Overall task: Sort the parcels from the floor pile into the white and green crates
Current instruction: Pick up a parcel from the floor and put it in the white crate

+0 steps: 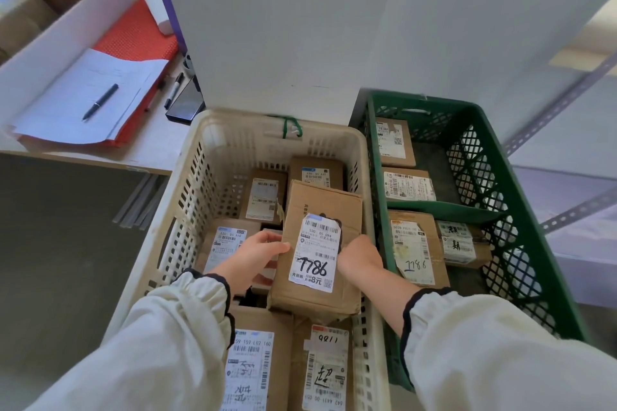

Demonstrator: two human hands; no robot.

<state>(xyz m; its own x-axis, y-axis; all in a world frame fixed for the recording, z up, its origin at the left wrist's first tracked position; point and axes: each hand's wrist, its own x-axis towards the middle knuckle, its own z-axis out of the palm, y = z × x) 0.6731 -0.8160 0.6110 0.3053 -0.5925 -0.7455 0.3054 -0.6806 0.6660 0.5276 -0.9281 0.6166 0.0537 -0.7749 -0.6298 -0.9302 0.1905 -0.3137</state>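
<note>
Both my hands hold a brown cardboard parcel labelled 7786 over the white crate. My left hand grips its left edge, thumb on top. My right hand grips its right edge, fingers hidden behind the box. The parcel lies tilted on top of several other labelled parcels in the white crate. To the right stands the green crate, with several parcels along its left side, one also marked 7786.
A desk at the left carries papers with a pen, a red folder, a marker and a dark phone. A white wall rises behind the crates. Grey metal shelving stands at the right. Dark floor lies at the lower left.
</note>
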